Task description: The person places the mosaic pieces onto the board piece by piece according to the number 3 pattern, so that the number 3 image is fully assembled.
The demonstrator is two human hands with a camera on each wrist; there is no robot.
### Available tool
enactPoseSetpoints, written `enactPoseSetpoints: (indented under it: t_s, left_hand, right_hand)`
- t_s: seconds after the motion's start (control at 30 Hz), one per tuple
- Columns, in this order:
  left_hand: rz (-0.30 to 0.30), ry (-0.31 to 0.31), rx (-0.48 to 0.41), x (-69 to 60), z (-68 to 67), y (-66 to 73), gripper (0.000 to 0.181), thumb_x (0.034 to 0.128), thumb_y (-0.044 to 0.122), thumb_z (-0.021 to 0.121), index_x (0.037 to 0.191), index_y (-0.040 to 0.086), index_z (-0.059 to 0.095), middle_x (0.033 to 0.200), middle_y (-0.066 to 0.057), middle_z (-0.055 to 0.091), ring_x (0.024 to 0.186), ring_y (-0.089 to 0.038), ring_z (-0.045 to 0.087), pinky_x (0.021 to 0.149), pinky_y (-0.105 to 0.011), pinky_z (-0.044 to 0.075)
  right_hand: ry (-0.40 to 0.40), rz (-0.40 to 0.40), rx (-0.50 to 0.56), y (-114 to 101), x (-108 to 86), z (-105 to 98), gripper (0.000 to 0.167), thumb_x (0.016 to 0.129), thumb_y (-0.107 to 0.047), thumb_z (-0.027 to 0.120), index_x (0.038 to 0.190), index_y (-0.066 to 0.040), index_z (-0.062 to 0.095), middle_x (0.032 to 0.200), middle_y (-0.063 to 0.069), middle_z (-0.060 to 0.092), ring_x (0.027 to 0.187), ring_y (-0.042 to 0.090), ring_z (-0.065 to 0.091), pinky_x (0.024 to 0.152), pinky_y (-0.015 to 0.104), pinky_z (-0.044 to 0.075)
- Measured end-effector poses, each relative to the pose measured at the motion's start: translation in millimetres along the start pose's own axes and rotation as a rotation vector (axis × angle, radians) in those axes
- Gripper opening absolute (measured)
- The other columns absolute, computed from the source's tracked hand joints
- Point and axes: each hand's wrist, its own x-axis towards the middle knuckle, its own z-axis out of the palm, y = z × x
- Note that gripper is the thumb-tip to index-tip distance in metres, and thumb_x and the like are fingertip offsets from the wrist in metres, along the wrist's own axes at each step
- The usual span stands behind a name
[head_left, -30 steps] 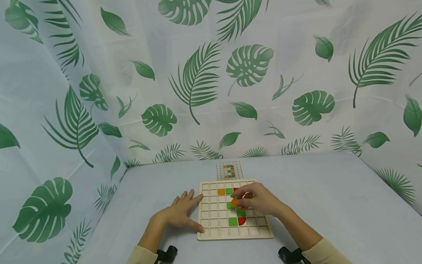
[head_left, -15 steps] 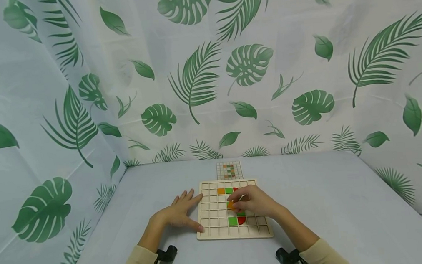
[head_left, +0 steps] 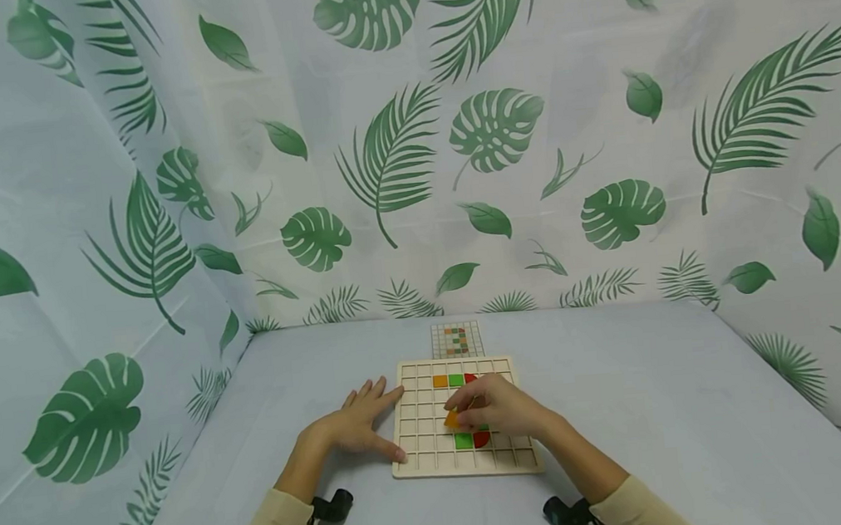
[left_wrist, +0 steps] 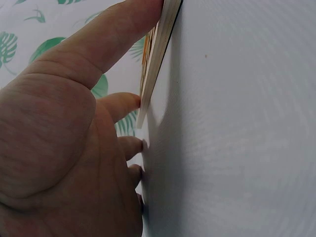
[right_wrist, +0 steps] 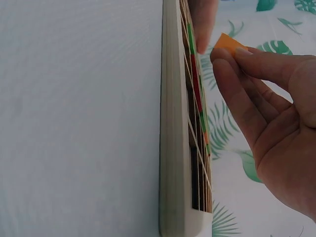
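Between thumb and fingertips, my right hand (head_left: 504, 405) pinches a small orange tile (head_left: 451, 419) above the middle of the wooden grid board (head_left: 421, 442). In the right wrist view the orange tile (right_wrist: 228, 42) is held apart from the board. My left hand (head_left: 352, 425) lies spread at the board's left side, its thumb and index finger touching the edge. An orange square (head_left: 440, 381), a green square (head_left: 457, 379) and a partly covered red piece (head_left: 471, 378) sit in an upper row. Lower down are a green square (head_left: 464, 440) and a red rounded piece (head_left: 482, 439). My right hand hides the cells between.
Behind the board lies a printed card (head_left: 437, 348) with a coloured grid pattern. The board rests on a pale cloth-covered table (head_left: 626, 378). Leaf-patterned curtains (head_left: 539, 244) rise at the back and both sides. A black wrist camera (head_left: 332, 506) is strapped to the left wrist.
My right hand has moved left and slightly nearer across the board, carrying the orange tile from over the green middle pieces toward a column left of them. My left hand stays put.
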Motion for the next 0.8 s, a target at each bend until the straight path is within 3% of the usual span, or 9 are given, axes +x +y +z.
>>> enactPoseSetpoints:
  t_s: [0.3, 0.53, 0.8]
  left_hand:
    - [-0.017, -0.005, -0.003, -1.5, 0.6, 0.8, 0.121, 0.0727, 0.070, 0.083, 0.168, 0.024, 0.023, 0.176, -0.017, 0.005, 0.163, -0.039, -0.002, 0.131, -0.060, 0.003]
    - [-0.023, -0.007, -0.012, -1.0, 0.0, 1.1, 0.121, 0.0726, 0.070, 0.083, 0.168, 0.025, 0.023, 0.176, -0.017, 0.005, 0.163, -0.039, -0.001, 0.131, -0.060, 0.003]
    - [-0.023, -0.010, -0.014, -0.7, -0.3, 0.7, 0.122, 0.0719, 0.071, 0.083, 0.168, 0.025, 0.023, 0.176, -0.016, 0.005, 0.163, -0.038, -0.002, 0.131, -0.060, 0.002]
  right_hand:
    - [-0.025, 0.003, -0.123, -4.3, 2.7, 9.4, 0.017, 0.096, -0.012, 0.075, 0.111, -0.013, 0.081, 0.106, -0.006, 0.079, 0.088, 0.005, 0.068, 0.079, 0.020, 0.058]
    - [-0.045, -0.002, -0.153, -10.3, 1.1, 14.1, 0.016, 0.096, -0.013, 0.075, 0.111, -0.014, 0.081, 0.106, -0.007, 0.078, 0.082, 0.005, 0.065, 0.072, 0.022, 0.056]
    - [-0.045, -0.012, -0.194, -9.2, 2.6, 16.6, 0.016, 0.096, -0.014, 0.075, 0.110, -0.016, 0.082, 0.107, -0.010, 0.079, 0.097, 0.003, 0.068, 0.084, 0.021, 0.056]
